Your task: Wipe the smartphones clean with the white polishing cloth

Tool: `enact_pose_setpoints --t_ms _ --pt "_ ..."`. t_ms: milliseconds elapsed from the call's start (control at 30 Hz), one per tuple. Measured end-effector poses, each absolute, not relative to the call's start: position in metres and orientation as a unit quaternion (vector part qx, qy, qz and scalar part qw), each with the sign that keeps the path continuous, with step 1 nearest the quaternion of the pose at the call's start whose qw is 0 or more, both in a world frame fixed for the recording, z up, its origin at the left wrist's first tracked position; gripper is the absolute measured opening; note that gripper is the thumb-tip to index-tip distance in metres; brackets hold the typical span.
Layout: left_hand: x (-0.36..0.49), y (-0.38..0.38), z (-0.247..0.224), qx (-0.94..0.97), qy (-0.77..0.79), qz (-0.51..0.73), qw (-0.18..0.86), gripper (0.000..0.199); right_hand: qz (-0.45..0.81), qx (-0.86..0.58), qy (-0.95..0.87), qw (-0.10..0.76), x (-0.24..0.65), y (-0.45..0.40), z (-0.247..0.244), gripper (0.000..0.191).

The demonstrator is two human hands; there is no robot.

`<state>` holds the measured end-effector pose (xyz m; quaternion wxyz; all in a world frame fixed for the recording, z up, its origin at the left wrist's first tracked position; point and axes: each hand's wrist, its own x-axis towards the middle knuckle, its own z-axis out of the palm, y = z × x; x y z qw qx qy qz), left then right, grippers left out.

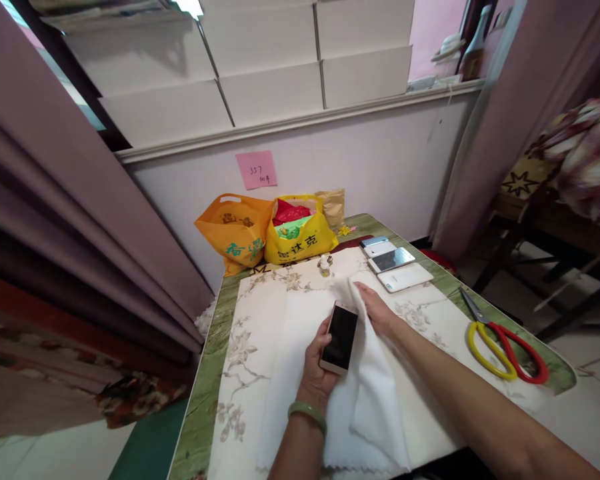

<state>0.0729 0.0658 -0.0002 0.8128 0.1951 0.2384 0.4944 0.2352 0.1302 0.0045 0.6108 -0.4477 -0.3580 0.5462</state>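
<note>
A smartphone [341, 339] with a dark screen and pale frame rests in my left hand [318, 365], thumb along its left edge. My right hand [373, 308] is closed on the upper edge of a white cloth [380, 407], lifting it beside the phone's right side. The rest of the cloth spreads over the table under my left forearm, which wears a green bangle. Just beyond the hands stands a tiny bottle [325, 267]. Several more phones lie to the right, among them a white one [405, 277] and one with a glossy screen [391, 260].
Red and yellow-handled scissors [505, 350] lie at the table's right. An orange bag [235, 233], a yellow bag [300, 237] and a brown paper packet [333, 207] stand at the back. A floral sheet [240, 373] covers the green tabletop [193, 407].
</note>
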Motion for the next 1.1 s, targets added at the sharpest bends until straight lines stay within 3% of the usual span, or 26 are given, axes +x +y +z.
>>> enact_pose_setpoints --t_ms 167,433,600,767,1100 --pt "0.072 0.065 -0.003 0.220 0.237 0.495 0.807 0.050 0.585 -0.414 -0.455 0.530 0.218 0.118 0.008 0.034" --pt "0.078 0.072 0.009 0.341 0.314 0.455 0.760 0.045 0.547 -0.451 -0.388 0.589 0.226 0.116 -0.020 0.039" --pt "0.082 0.090 0.028 0.555 0.462 0.336 0.605 0.026 0.545 -0.441 -0.352 0.620 0.230 0.117 -0.025 0.041" --pt "0.090 0.094 0.040 0.693 0.528 0.253 0.420 0.037 0.561 -0.427 -0.348 0.618 0.228 0.117 -0.025 0.039" --pt "0.108 0.103 0.032 0.626 0.536 0.345 0.449 0.042 0.615 -0.383 -0.257 0.640 0.235 0.126 -0.023 0.038"
